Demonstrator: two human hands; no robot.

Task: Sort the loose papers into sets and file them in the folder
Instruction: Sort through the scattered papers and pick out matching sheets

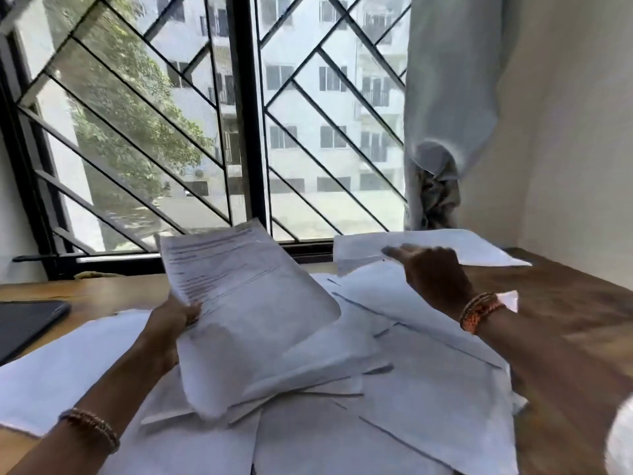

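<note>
Clearly, step in hand: the sorting is at an early stage; most sheets lie mixed in one heap and no finished set can be told apart with certainty.
Left hand: the left hand point(178, 317) grips a bundle of printed sheets point(250, 303) by its left edge, thumb on top, and holds it tilted up above the heap.
Right hand: the right hand point(428, 269) reaches toward the far edge of the table point(565, 296), fingers stretched and relaxed; whether they touch a sheet there cannot be told because of blur.
Loose papers: the heap of loose papers point(376, 406) covers the middle and the near edge of the table, sheets overlapping at many angles, under both forearms.
Far sheets: a few separate sheets point(445, 245) lie at the far edge near the window point(308, 132), just beyond the right fingertips; perhaps this is a started set.
Folder: a dark flat thing point(27, 323) lies at the left edge of the table; it cannot be told if this is the folder.
Next move: probably the right hand must take or lay down one sheet at the far edge, while the left keeps the bundle firmly so that no page slips out.
</note>
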